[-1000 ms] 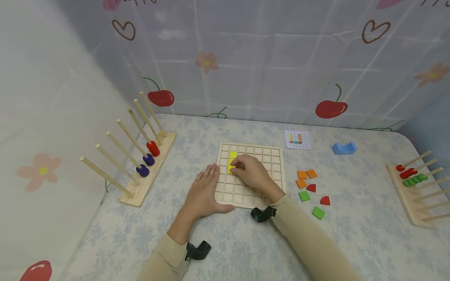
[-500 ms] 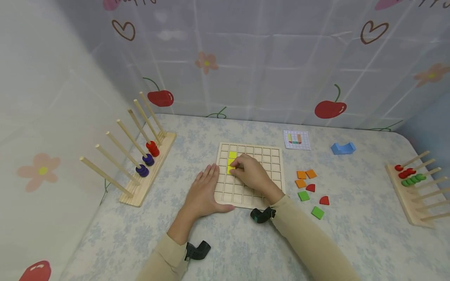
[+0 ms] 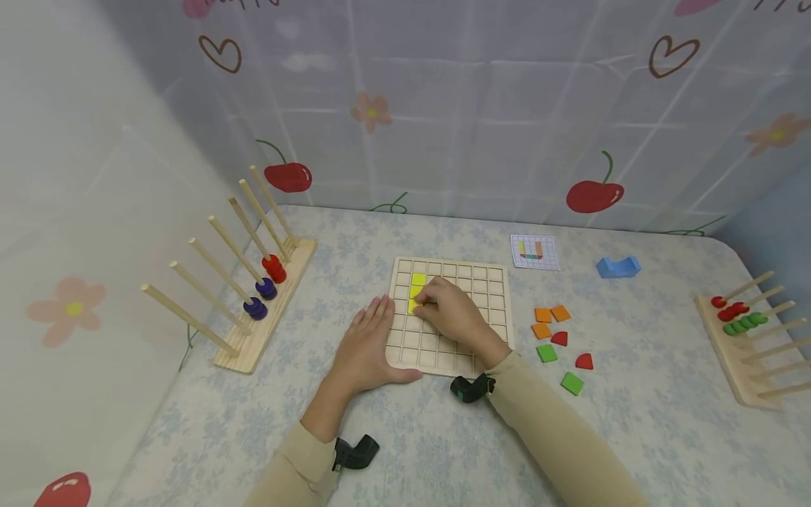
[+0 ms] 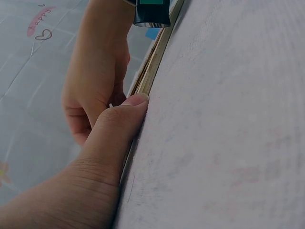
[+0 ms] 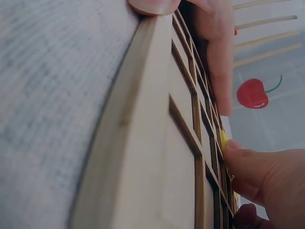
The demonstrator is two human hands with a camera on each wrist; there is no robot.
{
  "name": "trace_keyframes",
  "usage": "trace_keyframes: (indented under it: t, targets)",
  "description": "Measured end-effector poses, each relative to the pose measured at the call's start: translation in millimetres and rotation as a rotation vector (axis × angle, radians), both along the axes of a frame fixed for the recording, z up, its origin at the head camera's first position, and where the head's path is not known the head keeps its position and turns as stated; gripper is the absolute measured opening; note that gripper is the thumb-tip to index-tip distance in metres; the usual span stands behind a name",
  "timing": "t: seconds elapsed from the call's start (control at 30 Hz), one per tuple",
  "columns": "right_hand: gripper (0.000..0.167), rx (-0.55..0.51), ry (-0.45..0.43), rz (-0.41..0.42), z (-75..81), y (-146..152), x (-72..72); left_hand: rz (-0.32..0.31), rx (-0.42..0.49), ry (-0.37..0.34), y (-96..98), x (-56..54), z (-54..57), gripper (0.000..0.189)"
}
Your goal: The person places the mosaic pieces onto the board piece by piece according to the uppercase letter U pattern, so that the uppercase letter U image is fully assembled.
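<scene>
Your right grip (image 3: 451, 310) pinches the nearest yellow tile (image 3: 412, 307) between thumb and fingertips, at the left part of the grid board (image 3: 428, 359); the tile seems to sit in its cell, though your fingers partly cover it. Little has changed over the last 1 second: both hands keep their place and the tile stays put, which suggests seating rather than carrying. Your left grip (image 3: 364, 352) holds nothing, its fingers straight along the board's left edge and its thumb stretched to the near edge, probably steadying it. In the board's cells are 2 more yellow tiles (image 3: 419, 279), same column, farther from you. On the counter (image 3: 431, 436) to the right lie 3 orange tiles (image 3: 543, 315), 2 green tiles (image 3: 572, 383) and 2 red pieces (image 3: 584, 361). The left peg rack (image 3: 262, 334) carries red rings (image 3: 274, 268) and dark blue rings (image 3: 255, 308); the right peg rack (image 3: 728, 355) carries red beads (image 3: 733, 312) and green beads (image 3: 745, 324).
</scene>
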State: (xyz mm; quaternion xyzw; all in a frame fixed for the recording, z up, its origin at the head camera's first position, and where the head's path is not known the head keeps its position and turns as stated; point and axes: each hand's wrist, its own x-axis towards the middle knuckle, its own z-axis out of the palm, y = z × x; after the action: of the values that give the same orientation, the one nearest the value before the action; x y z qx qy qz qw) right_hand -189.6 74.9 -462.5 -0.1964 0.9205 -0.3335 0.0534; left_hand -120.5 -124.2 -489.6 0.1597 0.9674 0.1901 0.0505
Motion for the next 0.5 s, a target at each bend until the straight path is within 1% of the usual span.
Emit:
trace_keyframes:
  t: [0.1, 0.2, 0.33, 0.5]
  targets:
    - [0.012, -0.007, -0.002, 0.020, 1.5, 3, 2.2, 0.002, -0.007, -0.005, 1.0, 0.2, 0.3, 0.138]
    - [0.012, -0.033, -0.019, 0.059, 4.5, 8, 5.9, 0.002, -0.003, 0.000, 1.8, -0.2, -0.8, 0.138]
    - [0.018, -0.064, -0.044, 0.097, 10.4, 20, 10.9, 0.007, -0.004, 0.005, 1.6, -0.4, -2.8, 0.138]
    - [0.021, -0.069, -0.045, 0.092, 18.3, 41, 14.9, 0.019, -0.003, 0.006, 1.2, -0.1, -2.9, 0.140]
